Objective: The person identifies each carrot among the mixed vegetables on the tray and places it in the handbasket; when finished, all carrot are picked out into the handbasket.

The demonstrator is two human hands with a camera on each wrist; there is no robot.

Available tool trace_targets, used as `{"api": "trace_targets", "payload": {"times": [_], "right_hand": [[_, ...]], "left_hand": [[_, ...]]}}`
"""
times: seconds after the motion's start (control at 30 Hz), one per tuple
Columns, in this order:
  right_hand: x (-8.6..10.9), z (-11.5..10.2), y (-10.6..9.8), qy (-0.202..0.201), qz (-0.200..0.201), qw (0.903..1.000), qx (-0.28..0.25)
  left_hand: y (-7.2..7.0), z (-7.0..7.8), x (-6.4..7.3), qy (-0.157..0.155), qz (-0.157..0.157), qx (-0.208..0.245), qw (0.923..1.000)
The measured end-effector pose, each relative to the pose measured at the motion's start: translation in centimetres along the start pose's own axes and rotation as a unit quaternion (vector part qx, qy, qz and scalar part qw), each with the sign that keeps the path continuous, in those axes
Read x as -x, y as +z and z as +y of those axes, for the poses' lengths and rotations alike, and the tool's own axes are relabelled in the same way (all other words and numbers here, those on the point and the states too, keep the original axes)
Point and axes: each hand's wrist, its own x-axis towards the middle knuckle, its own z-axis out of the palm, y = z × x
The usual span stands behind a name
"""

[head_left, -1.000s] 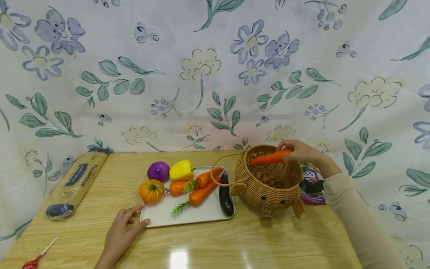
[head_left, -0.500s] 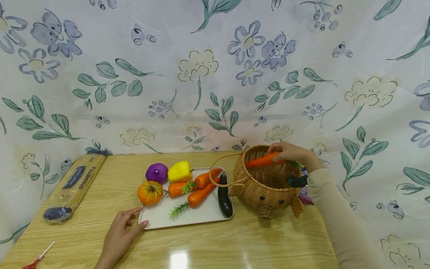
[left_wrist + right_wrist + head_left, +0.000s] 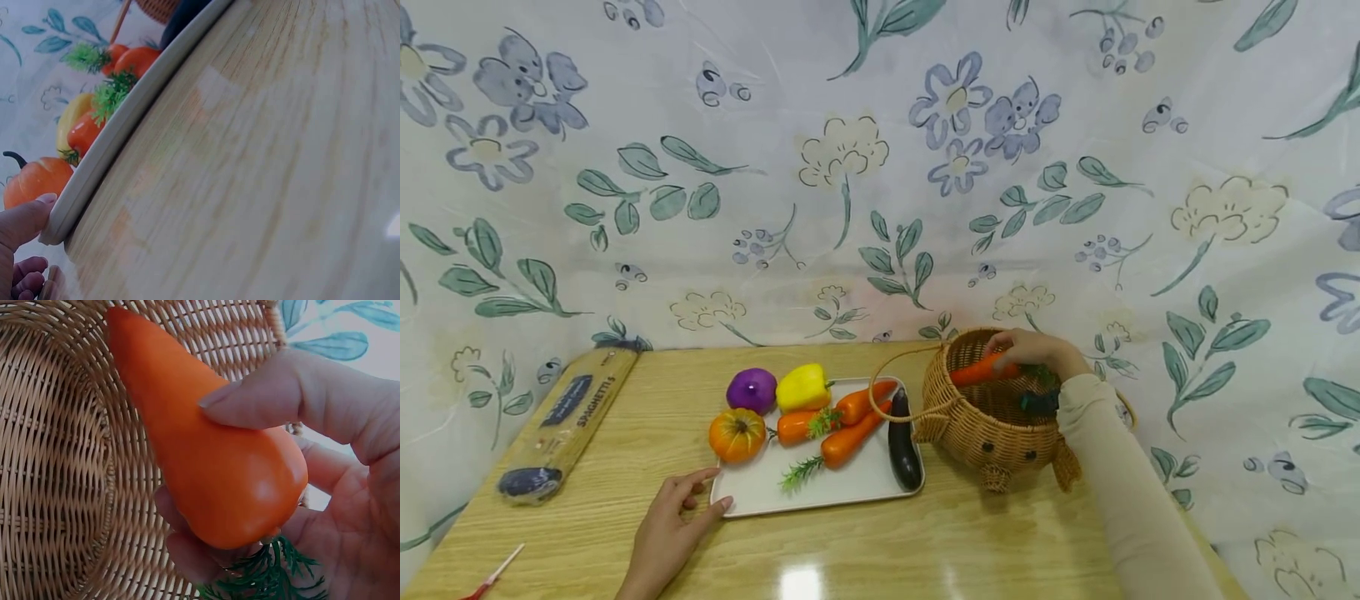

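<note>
Your right hand [image 3: 365, 456] grips a shiny, pointy orange carrot [image 3: 200, 444] with green leaves [image 3: 272, 575] in the wicker basket [image 3: 1007, 433]. Your left hand [image 3: 672, 521], loosely spread, touches the tray [image 3: 760, 493].

Seemingly indoors, home or studio unclear, floral cloth [image 3: 850, 208] hung behind wood-grain tabletop [image 3: 865, 550], spaghetti pack [image 3: 568, 417] lay leftward.

4 carrots [image 3: 187, 444] | 1 each: pepper [image 3: 801, 389], pumpkin [image 3: 737, 437], onion [image 3: 752, 392], eggplant [image 3: 904, 446], tray [image 3: 767, 488], basket [image 3: 1018, 435]
</note>
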Motion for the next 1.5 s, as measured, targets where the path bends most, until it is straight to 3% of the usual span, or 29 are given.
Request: {"api": "trace_targets", "payload": {"times": [0.2, 0.37, 0.57, 0.7, 0.97, 1.2, 1.37, 1.5], "right_hand": [[-0.2, 1.3, 0.4, -0.003, 0.010, 0.9999, -0.008], [-0.3, 2.4, 1.0, -0.025, 0.058, 0.9978, 0.020], [-1.0, 2.9, 2.1, -0.041, 0.079, 0.9960, -0.007], [-1.2, 2.9, 2.4, -0.048, 0.096, 0.9942, 0.003], [-1.2, 3.6, 2.4, -0.032, 0.077, 0.9950, 0.056], [-1.6, 3.2, 2.7, -0.015, 0.046, 0.9898, 0.134], [-1.8, 2.7, 3.0, 0.015, 0.035, 0.9882, 0.149], [-1.8, 2.8, 3.0, 0.008, 0.039, 0.9872, 0.155]], "left_hand": [[0.3, 0.2, -0.1, 0.006, 0.006, -0.008, 0.9999], [0.4, 0.3, 0.0, 0.012, 0.011, -0.005, 0.9999], [0.1, 0.0, 0.0, 0.012, 0.017, -0.013, 0.9997], [-0.1, 0.0, -0.2, 0.018, 0.027, -0.016, 0.9994], [-0.2, 0.3, -0.5, 0.043, 0.045, -0.014, 0.9980], [-0.1, 0.2, -0.2, 0.003, 0.017, -0.014, 0.9998], [-0.1, 0.3, -0.2, -0.019, -0.005, -0.009, 0.9998], [0.2, 0.3, -0.4, -0.021, -0.005, -0.009, 0.9997]]}}
